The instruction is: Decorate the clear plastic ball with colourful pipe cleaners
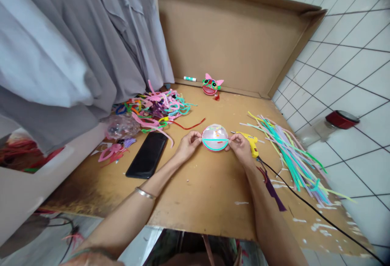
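Observation:
A round clear disc [215,132], edged in pink with a turquoise strip across its middle and along its lower rim, is held just above the wooden table [195,192]. My left hand [189,144] pinches its left edge between thumb and fingertips. On the opposite edge, my right hand [240,146] pinches the disc near the end of the turquoise strip. Just beyond my right hand lies a yellow glue gun [252,144] with a black cord. Small orange and red spots show through the disc.
A black phone [146,155] lies left, below tangled pipe cleaners [161,105]. Straight pipe cleaners [289,152] are at right, near a red-lidded jar [333,123]. A decorated face figure [211,85] and a glue stick [189,79] are by the cardboard wall [237,38].

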Available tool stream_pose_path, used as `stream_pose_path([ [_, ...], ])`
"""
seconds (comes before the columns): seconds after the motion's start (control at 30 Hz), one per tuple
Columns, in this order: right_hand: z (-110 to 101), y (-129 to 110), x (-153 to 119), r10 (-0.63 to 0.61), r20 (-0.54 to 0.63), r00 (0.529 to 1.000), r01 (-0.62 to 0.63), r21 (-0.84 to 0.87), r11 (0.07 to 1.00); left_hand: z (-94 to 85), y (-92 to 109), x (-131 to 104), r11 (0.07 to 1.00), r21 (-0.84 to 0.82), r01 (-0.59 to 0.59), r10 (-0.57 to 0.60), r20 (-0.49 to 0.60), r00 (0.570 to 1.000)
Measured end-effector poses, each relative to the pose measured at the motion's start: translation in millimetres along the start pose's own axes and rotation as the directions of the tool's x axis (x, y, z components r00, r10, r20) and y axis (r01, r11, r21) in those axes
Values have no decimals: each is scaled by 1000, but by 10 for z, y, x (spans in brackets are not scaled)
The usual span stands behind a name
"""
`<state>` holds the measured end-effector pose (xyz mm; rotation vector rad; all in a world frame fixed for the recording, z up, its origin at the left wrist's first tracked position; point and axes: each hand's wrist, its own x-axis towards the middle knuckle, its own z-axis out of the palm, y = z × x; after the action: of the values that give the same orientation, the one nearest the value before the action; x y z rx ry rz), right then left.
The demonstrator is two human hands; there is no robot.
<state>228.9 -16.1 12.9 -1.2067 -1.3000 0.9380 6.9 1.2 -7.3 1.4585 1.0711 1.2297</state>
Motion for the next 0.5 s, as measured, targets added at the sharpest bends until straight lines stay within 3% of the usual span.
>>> stream_pose_path([
  [0.17,10,9,-4,21,-9,1000,-20,68,998,16,-1,2,999,-41,-15,15,-14,1000],
  [0.5,0,53,-2,20,20,1000,-21,37,999,13,-32,-15,997,-82,-2,1,-10,1000],
])
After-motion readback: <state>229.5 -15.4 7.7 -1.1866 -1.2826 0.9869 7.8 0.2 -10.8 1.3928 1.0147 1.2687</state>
